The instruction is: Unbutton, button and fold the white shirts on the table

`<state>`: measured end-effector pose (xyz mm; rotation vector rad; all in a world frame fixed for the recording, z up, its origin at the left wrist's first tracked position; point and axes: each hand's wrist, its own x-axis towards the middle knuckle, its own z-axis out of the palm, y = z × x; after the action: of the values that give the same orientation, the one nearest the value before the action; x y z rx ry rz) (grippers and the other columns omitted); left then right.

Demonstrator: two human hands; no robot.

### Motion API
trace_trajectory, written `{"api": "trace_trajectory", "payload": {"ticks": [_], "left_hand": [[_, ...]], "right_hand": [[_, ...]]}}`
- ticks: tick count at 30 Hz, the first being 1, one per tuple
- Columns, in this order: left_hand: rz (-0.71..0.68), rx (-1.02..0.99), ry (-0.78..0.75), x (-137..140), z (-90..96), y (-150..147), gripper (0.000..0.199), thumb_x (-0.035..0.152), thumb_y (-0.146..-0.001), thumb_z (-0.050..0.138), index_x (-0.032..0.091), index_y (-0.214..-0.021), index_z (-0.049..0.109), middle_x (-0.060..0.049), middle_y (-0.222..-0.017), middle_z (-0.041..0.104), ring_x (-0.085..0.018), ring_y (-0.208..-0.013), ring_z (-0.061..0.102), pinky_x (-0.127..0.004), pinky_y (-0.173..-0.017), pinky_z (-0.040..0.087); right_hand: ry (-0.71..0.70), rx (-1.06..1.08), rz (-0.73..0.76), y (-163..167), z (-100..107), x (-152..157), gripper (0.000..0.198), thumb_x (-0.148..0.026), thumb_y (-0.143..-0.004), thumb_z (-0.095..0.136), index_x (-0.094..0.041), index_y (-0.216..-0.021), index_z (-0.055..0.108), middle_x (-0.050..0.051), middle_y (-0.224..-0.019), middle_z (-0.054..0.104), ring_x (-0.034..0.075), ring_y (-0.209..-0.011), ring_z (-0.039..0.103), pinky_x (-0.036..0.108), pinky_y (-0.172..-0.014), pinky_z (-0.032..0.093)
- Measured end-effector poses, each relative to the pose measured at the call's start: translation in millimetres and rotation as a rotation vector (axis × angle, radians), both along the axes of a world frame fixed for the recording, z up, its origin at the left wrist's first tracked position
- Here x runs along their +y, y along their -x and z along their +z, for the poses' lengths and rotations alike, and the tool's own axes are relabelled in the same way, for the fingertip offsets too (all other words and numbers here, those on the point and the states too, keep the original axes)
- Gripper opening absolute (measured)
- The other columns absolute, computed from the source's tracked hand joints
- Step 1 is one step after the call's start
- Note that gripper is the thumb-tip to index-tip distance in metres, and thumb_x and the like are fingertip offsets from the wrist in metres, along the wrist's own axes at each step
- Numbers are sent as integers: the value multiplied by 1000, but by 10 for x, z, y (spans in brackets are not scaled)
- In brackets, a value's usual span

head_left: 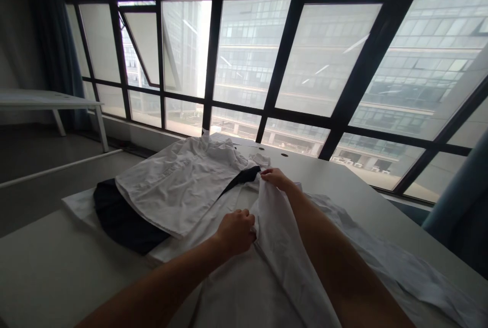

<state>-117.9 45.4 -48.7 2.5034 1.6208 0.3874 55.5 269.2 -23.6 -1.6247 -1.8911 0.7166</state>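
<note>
A white shirt (282,231) lies spread over the near part of the table, its cloth running down past the bottom edge of the view. My left hand (236,231) is closed in a pinch on the shirt's front, near a long edge or fold. Farther up, my right hand (275,178) pinches the same shirt at its upper end, lifting the fabric a little. A second white shirt (171,180) with a ruffled collar lies just left of my hands. Beneath it shows a dark navy garment (125,221), with another dark strip (242,178) near my right fingertips.
The white table (312,170) stretches toward large black-framed windows (251,53), one tilted ajar. Another white table (41,98) stands at the left by a dark curtain (57,48). A blue curtain (463,190) hangs at the right. A long wrinkled piece of white cloth (385,251) lies right of my arm.
</note>
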Motion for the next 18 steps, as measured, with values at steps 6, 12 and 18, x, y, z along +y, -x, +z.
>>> {"api": "trace_trajectory", "payload": {"ticks": [6,12,18], "left_hand": [[160,58,-21,-16,171,145,23,18,-86,46,16,-97,67,-15,-98,70,-27,-92,69,-37,-78,53],[347,164,91,75,222,395,26,26,-86,49,18,-100,69,-18,-104,70,-31,-102,67,-39,-83,51],[224,106,59,92,139,422,42,17,-82,54,22,-123,61,-14,-119,64,-29,-110,62,-39,-90,50]], "right_hand": [[-26,151,-26,-31,-131,104,29,-20,-77,67,-5,-100,74,8,-76,71,11,-59,57,21,-55,45],[-127,182,-50,103,-358,119,28,-22,-78,65,-10,-101,73,9,-91,74,15,-76,65,22,-65,49],[-180,86,6,186,-315,14,29,-24,-81,64,-11,-107,71,11,-98,74,19,-88,69,26,-77,52]]}}
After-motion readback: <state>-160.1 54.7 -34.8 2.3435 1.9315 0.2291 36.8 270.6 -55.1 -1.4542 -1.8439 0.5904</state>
